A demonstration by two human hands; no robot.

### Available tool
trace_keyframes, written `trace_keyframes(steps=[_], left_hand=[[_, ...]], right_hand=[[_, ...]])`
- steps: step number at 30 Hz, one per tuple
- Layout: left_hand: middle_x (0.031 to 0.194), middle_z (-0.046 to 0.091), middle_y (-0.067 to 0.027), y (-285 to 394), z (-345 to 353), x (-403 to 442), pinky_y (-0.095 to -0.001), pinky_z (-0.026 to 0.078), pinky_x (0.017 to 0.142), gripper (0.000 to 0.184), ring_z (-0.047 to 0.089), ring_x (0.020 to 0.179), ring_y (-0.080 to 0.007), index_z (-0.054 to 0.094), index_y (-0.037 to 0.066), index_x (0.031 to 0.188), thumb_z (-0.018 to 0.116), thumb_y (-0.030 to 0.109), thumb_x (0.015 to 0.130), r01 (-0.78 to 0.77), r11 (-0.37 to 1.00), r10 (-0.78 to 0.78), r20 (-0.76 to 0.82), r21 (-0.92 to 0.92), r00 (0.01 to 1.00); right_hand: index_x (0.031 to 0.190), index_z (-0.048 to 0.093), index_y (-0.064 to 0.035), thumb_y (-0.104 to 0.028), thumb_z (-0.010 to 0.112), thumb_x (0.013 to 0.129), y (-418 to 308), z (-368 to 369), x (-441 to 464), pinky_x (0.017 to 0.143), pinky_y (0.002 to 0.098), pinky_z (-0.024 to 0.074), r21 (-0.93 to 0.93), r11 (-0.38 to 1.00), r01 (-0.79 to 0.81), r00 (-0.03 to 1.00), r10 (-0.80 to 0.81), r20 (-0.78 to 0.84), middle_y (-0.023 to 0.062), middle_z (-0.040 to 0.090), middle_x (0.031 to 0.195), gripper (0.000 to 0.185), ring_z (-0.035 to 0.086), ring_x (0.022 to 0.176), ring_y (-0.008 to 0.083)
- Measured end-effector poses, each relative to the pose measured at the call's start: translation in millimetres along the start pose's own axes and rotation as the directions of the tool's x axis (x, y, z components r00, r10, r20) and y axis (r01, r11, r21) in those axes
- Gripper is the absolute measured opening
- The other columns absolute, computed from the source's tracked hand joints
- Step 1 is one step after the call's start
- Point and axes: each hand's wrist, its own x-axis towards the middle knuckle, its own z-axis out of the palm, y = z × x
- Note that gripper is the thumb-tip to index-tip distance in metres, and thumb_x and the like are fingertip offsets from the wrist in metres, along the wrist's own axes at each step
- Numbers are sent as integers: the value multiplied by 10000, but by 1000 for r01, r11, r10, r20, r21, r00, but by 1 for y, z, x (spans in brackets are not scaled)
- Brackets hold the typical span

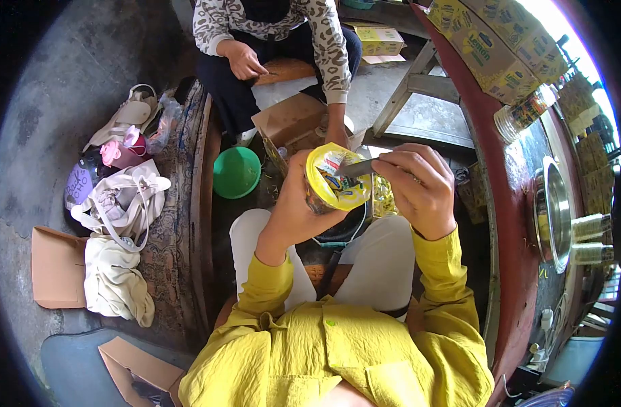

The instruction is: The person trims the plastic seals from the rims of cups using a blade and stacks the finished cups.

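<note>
"Start at the left. What's there?"

"A round green plastic bowl (236, 171) on the floor side, then the left hand (293, 207), raised in front of the lap. It has the clear-sided round cup with dark contents (315, 202) off any surface, top tilted toward the wearer."

"How do its fingers sit?"

"Curled around the cup's side and pressed to it; those at the back are hidden."

"And how would that cup handle?"

"Light, I'd judge, with thin walls that may give under a hard squeeze. Smooth, so perhaps a bit slippery. I'd hold it low around the side, as the hand does here, and spare the top."

"Why spare it?"

"The printed lid with a bright yellow rim (331, 180) looks like thin film: easily dented or torn, I'd say. The rim is probably the stiffer part."

"Next along?"

"A narrow, flat grey blade (357, 167) lying across the lid in this view; I can't tell whether they touch. It looks stiff and light, best gripped by the end away from the cup."

"Who holds it?"

"The right hand (419, 183), thumb and fingers pinching that end."

"Farthest right?"

"A shiny round metal basin (560, 203) on the red-edged desk (510, 203)."
</note>
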Motion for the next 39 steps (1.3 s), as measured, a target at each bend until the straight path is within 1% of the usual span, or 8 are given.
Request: trace_keyframes(steps=[5, 9, 14, 21, 24, 27, 32, 39], left_hand=[[1029, 494, -110, 11, -5, 0, -277, 405, 806, 623, 505, 931, -189, 409, 15, 1118, 739, 79, 594, -54, 988, 50, 26, 148, 998], [1032, 529, -140, 19, -2, -6, -296, 417, 815, 626, 542, 930, -218, 403, 3, 1148, 725, 101, 621, -7, 988, 10, -20, 152, 1000], [1064, 524, -148, 22, -5, -5, -309, 428, 808, 619, 545, 951, -227, 382, 2, 1183, 695, 102, 659, -88, 962, 82, 36, 257, 996], [1048, 534, -129, 26, -4, -6, -268, 455, 708, 641, 555, 909, -196, 365, 9, 1205, 696, 104, 664, -71, 952, 61, 43, 298, 997], [1005, 549, -112, 24, -2, -7, -270, 458, 689, 648, 565, 866, -195, 362, 14, 1209, 696, 98, 660, -39, 974, 31, 39, 222, 999], [972, 557, -108, 22, 1, -6, -270, 462, 677, 658, 570, 832, -189, 355, 17, 1211, 693, 86, 651, -10, 954, 7, 12, 298, 1000], [979, 551, -124, 17, 4, -6, -261, 465, 669, 637, 572, 834, -179, 356, 20, 1201, 677, 68, 654, 19, 970, -19, -3, 242, 1000], [996, 537, -118, 26, 6, -4, -253, 466, 673, 602, 562, 815, -155, 353, 13, 1181, 658, 46, 663, 87, 984, -97, 58, 155, 994]], right_hand=[[826, 618, -67, -73, 597, 595, 4, -2, 2, 630, 289, 475, -58, 991, 124, 991, -120, 61, 23, 562, 808, 232, 563, 744, 168], [976, 608, -91, -80, 598, 591, 3, -5, 2, 607, 267, 474, -91, 978, 185, 979, -176, 102, 13, 560, 776, 386, 563, 723, 141], [1164, 520, -90, -71, 589, 610, 3, -1, 3, 589, 254, 467, -75, 978, 193, 980, -189, 56, 5, 556, 697, 559, 562, 670, 129], [1163, 493, -12, -49, 574, 629, 6, 2, 0, 586, 264, 460, -43, 977, 208, 978, -207, 33, 30, 560, 679, 542, 559, 636, 147], [1162, 485, 7, -43, 570, 632, 7, 5, -6, 583, 270, 459, -33, 978, 205, 978, -205, 26, 37, 561, 683, 539, 556, 629, 155], [1163, 479, 17, -34, 567, 636, 11, 11, -11, 574, 280, 458, -11, 979, 203, 979, -203, -12, 46, 559, 686, 536, 550, 617, 162], [1160, 475, 28, -9, 562, 644, 14, 16, -18, 558, 289, 456, 32, 990, 138, 990, -139, 12, 51, 547, 676, 524, 534, 585, 169], [1171, 457, 38, 9, 566, 642, 15, 20, -21, 531, 294, 456, 71, 985, 157, 987, -155, -33, 57, 537, 663, 541, 533, 572, 182]])
